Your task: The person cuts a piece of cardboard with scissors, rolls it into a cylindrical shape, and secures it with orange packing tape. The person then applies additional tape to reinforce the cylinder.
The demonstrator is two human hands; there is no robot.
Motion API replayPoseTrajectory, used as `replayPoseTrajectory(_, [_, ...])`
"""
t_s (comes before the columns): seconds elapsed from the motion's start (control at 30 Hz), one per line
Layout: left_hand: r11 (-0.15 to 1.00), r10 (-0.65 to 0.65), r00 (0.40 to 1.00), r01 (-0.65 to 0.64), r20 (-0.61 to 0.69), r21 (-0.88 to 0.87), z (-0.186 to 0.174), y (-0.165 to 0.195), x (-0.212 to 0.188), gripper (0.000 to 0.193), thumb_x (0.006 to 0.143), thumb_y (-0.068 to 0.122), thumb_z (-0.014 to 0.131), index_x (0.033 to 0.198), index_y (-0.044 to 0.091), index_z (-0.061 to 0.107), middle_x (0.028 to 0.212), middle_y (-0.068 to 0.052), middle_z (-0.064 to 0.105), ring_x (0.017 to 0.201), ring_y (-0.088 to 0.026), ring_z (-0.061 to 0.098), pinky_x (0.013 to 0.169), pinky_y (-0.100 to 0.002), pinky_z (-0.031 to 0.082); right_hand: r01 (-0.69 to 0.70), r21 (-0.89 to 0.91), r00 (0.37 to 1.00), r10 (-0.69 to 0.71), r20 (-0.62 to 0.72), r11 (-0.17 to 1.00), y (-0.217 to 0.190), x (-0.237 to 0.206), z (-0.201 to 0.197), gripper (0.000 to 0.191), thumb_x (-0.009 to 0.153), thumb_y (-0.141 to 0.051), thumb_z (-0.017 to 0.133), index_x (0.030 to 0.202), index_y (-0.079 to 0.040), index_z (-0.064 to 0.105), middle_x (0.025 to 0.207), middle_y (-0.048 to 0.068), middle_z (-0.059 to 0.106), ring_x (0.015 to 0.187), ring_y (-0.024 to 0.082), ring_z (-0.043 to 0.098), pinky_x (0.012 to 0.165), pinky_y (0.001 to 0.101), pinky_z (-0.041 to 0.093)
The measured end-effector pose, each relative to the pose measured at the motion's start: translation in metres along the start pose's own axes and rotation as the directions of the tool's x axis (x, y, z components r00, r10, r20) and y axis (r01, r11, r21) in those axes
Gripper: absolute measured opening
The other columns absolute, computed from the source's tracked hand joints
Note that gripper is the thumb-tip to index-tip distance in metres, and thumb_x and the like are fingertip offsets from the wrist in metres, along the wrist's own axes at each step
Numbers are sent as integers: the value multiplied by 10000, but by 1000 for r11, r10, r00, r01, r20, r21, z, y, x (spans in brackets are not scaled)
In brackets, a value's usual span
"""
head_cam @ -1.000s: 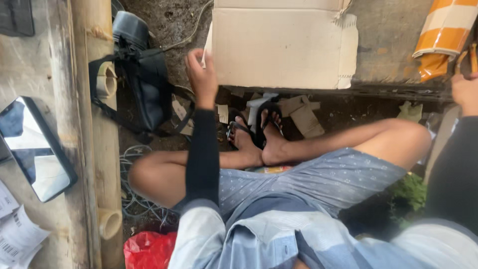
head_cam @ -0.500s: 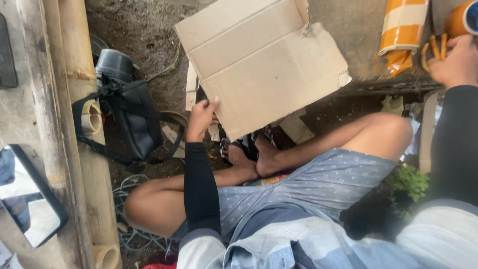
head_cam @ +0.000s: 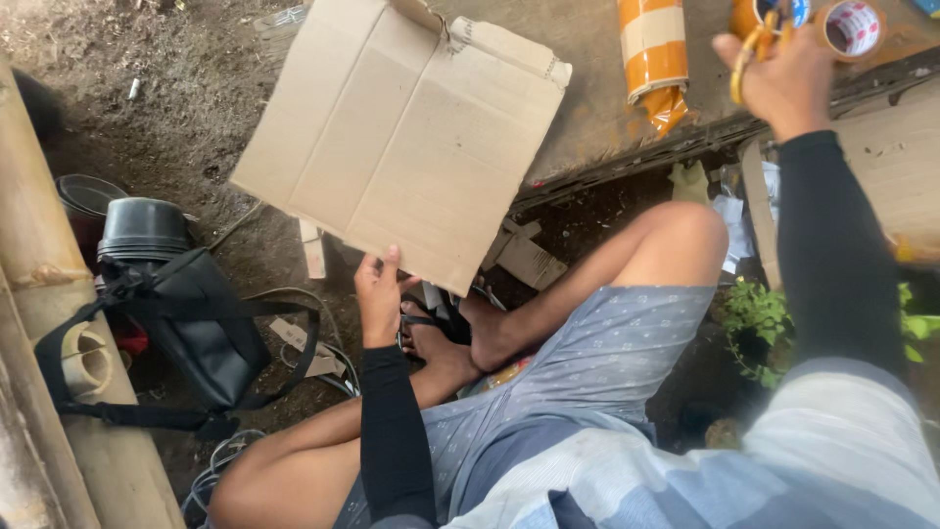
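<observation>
My left hand grips the near edge of a flat brown cardboard sheet and holds it lifted and tilted over the dirt ground. Up at the top right, my right hand closes on yellow-handled scissors, right beside a roll of clear tape; whether the hand also holds the roll I cannot tell. Both arms wear black sleeves. I sit cross-legged in grey-blue shorts, feet in black sandals under the cardboard.
A black bag with straps lies at left beside stacked black pots and a bamboo pole. An orange-and-white striped cone lies on the concrete slab. Cardboard scraps and a small green plant sit near my knee.
The cardboard sheet has been lifted and swung up toward the left by my left hand. My right hand with the scissors has come further into view at the top right.
</observation>
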State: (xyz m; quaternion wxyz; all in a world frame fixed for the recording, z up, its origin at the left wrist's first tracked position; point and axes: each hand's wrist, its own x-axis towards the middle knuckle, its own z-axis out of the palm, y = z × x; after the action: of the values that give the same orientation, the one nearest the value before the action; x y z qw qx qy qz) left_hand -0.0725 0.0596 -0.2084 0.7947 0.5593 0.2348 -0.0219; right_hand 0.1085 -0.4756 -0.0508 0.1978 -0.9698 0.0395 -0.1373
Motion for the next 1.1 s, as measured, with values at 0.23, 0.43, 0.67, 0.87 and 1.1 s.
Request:
replayPoseTrajectory(0.23, [992,-42,999,43,-10,123,13,-6,12,393,1052,338,631,945,-39,646,841,-161,721,693,-208,722,575,-288,611,194,-274,978,-207,-19,942,-75,24,55,1062,813,-666,972,1286,132,455,1052,281,702,882,420,708,777,491,567])
replayPoseTrajectory(0.43, [988,-154,966,154,207,17,29,-30,-7,349,1003,284,654,1125,-38,599,980,-153,723,800,-213,768,638,-301,655,-38,255,977,-18,213,966,-55,43,32,735,860,-387,916,1315,78,574,1238,161,725,1099,259,738,941,351,591])
replayPoseTrajectory(0.67, [986,-125,947,151,297,-67,53,-31,-4,355,1010,262,582,1245,0,546,1057,-132,722,758,-232,767,575,-306,628,406,225,848,-457,269,886,-129,2,1,794,875,-289,967,1412,49,489,1137,171,680,1027,307,693,922,420,565])
replayPoseTrajectory(0.87, [988,-100,951,129,292,-82,54,-31,-8,341,1050,251,571,1230,-38,558,1050,-163,724,753,-227,765,584,-301,629,514,100,780,-513,358,852,-192,10,57,741,835,-375,928,1255,29,470,935,179,649,769,358,682,692,457,545])
replayPoseTrajectory(1.1, [993,-71,965,92,253,-70,55,-38,-5,338,1045,252,593,1190,-51,563,1009,-168,712,715,-222,752,572,-305,634,603,-5,717,-539,442,798,-193,19,97,656,830,-320,891,1201,29,477,931,215,667,785,405,693,696,477,559])
